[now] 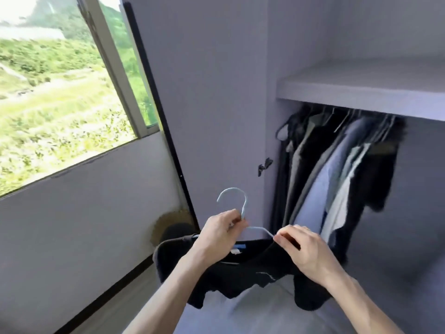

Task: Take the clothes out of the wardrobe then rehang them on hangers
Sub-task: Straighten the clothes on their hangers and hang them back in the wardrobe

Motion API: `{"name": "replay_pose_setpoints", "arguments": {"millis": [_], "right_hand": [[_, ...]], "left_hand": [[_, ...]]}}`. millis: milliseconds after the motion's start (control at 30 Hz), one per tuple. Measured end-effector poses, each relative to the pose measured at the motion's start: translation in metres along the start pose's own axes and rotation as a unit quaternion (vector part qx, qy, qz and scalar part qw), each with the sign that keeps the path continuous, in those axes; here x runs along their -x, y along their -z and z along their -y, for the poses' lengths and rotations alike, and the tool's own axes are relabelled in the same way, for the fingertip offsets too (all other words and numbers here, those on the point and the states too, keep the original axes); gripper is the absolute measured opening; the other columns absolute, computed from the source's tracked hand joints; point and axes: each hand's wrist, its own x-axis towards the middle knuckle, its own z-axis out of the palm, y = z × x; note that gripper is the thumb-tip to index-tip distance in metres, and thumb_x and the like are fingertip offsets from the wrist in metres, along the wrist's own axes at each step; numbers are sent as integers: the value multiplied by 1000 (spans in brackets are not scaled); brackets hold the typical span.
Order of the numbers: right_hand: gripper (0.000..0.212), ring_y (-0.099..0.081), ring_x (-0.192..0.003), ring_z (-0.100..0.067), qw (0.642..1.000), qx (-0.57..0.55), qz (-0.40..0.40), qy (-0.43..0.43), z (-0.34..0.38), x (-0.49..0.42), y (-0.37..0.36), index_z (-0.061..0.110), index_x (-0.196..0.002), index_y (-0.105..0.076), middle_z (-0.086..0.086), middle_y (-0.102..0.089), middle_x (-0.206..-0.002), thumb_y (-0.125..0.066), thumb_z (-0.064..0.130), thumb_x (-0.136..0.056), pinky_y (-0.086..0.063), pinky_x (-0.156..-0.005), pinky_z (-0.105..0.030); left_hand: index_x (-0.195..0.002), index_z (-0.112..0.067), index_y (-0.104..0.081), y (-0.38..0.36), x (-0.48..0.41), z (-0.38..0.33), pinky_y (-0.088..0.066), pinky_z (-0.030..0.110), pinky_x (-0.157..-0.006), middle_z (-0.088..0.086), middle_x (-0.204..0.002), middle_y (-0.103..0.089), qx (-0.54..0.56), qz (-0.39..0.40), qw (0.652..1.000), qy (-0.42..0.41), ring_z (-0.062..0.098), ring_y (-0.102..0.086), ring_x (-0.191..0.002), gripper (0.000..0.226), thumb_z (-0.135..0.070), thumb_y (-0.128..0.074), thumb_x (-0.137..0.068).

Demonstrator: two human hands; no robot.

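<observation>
Nearest, I note two bare forearms rising from the bottom edge, well in front of the wardrobe [301, 44]. I record the left hand [220, 233] with thumb and fingertips pinched together on the neck of the hanger [245, 207], just under its pale blue hook, which stands upright. The right hand [307, 251] has its fingers curled and pinches the black garment [240, 278] where the hanger's right arm meets the cloth. That arm is bare between the two hands. The garment sags below both hands, held out in front of the wardrobe, with a white label showing at its neck. Past the left hand, a round straw-coloured thing [168, 220] sits low by the open door [212, 104]; I cannot tell what it is. Farther right, dark and grey clothes [337, 169] hang close together under the shelf [361, 90]. Farthest left, the window [55, 97] shows green slopes.
</observation>
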Motion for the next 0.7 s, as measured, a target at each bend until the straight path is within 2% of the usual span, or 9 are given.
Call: {"name": "replay_pose_setpoints", "arguments": {"millis": [100, 200, 300, 367, 467, 533, 600, 633, 700], "right_hand": [[31, -53, -95, 3, 997, 34, -53, -46, -8, 20, 18, 40, -97, -65, 28, -62, -88, -45, 63, -93, -46, -82, -22], [27, -48, -96, 1, 988, 101, -91, -78, -15, 46, 31, 33, -110, -72, 28, -65, -95, -55, 48, -95, -45, -87, -22], [24, -48, -96, -5, 979, 149, -20, -139, -20, 74, 42, 37, -118, -68, 25, -68, -99, -55, 30, -98, -46, -87, -26], [26, -57, -88, 1, 974, 77, 64, -203, -13, 90, 46, 41, -115, -66, 25, -69, -92, -53, 25, -99, -48, -83, -23], [20, -55, -63, 2, 950, -13, 145, -275, -1, 111, 44, 38, -102, -62, 17, -69, -82, -53, 21, -97, -45, -64, -15], [13, -53, -62, -4, 932, -88, 145, -319, 5, 128, 38, 29, -98, -60, 9, -68, -82, -53, 19, -96, -46, -61, -19], [9, -53, -62, -11, 918, -147, 126, -347, 9, 146, 29, 15, -102, -60, 1, -63, -83, -53, 13, -97, -47, -62, -25], [8, -52, -61, -12, 913, -162, 118, -356, 10, 155, 25, 9, -103, -59, -2, -60, -84, -53, 11, -97, -47, -61, -26], [8, -51, -57, -10, 903, -182, 95, -377, 12, 170, 14, 3, -101, -57, -5, -57, -85, -52, 8, -98, -46, -59, -26]], "left_hand": [[-83, -19, -58, -5, -23, -12, -44, 23, -64, -5, -79, -68, -12, 31, 998, -45, 10, -55, -69, 27, -41, -55, -97], [-81, -18, -57, -7, -44, -17, -46, 25, -68, -6, -78, -70, -17, 43, 996, -75, 10, -57, -68, 29, -41, -55, -98], [-78, -26, -59, -19, -56, -17, -45, 20, -69, -9, -79, -72, -13, 77, 991, -105, 9, -61, -74, 24, -40, -56, -98], [-75, -35, -57, -33, -59, -18, -42, 14, -67, -9, -79, -72, -8, 105, 986, -129, 8, -59, -75, 22, -39, -57, -97], [-83, -30, -62, -61, -61, -22, -42, 11, -62, -9, -80, -71, 2, 147, 977, -156, 7, -57, -73, 19, -39, -55, -99], [-86, -26, -64, -84, -60, -27, -42, 19, -56, -3, -76, -69, 19, 168, 972, -164, 15, -56, -65, 22, -41, -54, -99], [-90, -26, -66, -105, -56, -33, -45, 29, -59, -2, -77, -67, 36, 188, 968, -165, 21, -54, -63, 22, -41, -53, -100], [-95, -28, -69, -115, -53, -36, -46, 30, -60, -8, -79, -65, 38, 195, 966, -167, 17, -52, -62, 21, -40, -52, -100], [-117, -28, -68, -131, -45, -39, -42, 23, -65, -13, -89, -64, 17, 204, 960, -191, 9, -52, -72, 24, -35, -52, -101]]}}
